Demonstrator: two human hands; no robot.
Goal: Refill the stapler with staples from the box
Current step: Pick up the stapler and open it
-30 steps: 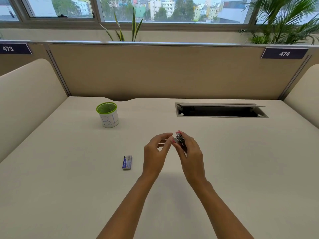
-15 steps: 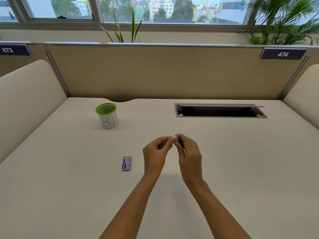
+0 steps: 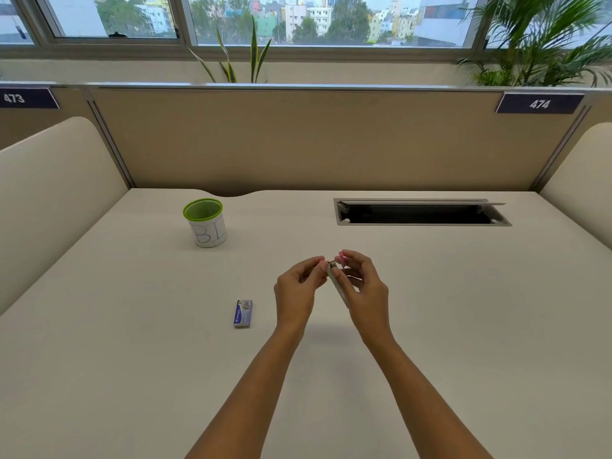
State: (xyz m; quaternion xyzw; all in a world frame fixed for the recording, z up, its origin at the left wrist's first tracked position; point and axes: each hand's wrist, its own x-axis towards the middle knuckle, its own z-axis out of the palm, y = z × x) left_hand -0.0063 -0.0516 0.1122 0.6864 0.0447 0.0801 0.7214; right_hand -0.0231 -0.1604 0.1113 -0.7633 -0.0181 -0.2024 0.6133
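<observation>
Right hand (image 3: pixel 359 286) gripping stapler (image 3: pixel 336 283), now tilted up off the surface (image 3: pixel 463 326), not flat as a second ago. Left hand (image 3: pixel 298 289) pinching its front tip, likely working the tray open. Staple box (image 3: pixel 243 313) untouched, left of hands; loading not started.

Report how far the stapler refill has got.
Done: the stapler is off the desk, held in the right hand. In hand: the left hand pinches at its top end; whether it is open yet is too small to tell. Left: the staple box lies on the desk, apart from both hands, so no staples look fetched or loaded.
</observation>
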